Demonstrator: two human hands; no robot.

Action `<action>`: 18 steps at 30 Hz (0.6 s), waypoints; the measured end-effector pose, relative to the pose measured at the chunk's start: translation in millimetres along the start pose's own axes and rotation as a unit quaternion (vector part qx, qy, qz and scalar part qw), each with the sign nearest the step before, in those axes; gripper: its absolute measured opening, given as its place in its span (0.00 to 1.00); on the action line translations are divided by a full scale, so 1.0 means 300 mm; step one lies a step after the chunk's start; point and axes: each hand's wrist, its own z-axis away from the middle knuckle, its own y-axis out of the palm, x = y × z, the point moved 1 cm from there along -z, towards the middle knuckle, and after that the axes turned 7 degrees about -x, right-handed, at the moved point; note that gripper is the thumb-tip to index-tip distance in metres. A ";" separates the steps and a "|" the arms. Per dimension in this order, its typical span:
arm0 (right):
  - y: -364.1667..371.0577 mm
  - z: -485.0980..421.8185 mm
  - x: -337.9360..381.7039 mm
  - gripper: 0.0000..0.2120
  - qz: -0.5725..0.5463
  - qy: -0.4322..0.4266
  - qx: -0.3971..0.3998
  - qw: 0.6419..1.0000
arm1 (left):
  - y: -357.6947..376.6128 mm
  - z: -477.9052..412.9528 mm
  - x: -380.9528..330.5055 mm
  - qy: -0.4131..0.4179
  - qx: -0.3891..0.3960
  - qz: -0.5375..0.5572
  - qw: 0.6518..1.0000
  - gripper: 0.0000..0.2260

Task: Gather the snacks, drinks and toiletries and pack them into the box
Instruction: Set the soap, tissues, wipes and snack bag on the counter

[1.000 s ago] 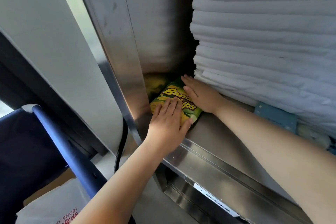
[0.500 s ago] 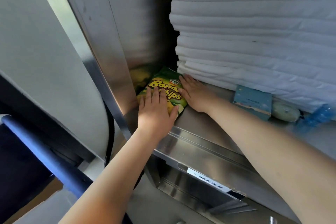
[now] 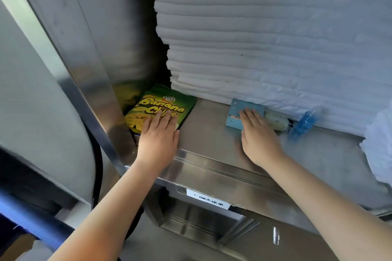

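While stacked towels (image 3: 265, 38) crowd the shelf (image 3: 212, 131), left hand (image 3: 158, 137) lies flat on chips bag (image 3: 164, 99); right hand (image 3: 259, 135) flat on blue packet (image 3: 234, 113).

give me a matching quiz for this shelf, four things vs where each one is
Things:
1 banana chips bag
2 light blue box
3 blue bottle
4 white linen stack

Places:
a right of the pale round item
b under the left hand
c piled at the back
d under the fingers of the right hand

Pairs: 1-b; 2-d; 3-a; 4-c
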 end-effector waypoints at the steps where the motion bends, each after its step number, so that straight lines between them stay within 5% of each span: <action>1: -0.005 -0.006 0.001 0.27 -0.003 0.001 -0.002 1.000 | -0.003 -0.010 -0.005 -0.003 -0.004 0.008 1.000 0.18; 18: 0.010 -0.211 0.284 0.28 -0.042 -0.048 0.009 0.998 | 0.016 -0.009 0.011 0.000 -0.030 0.009 1.000 0.18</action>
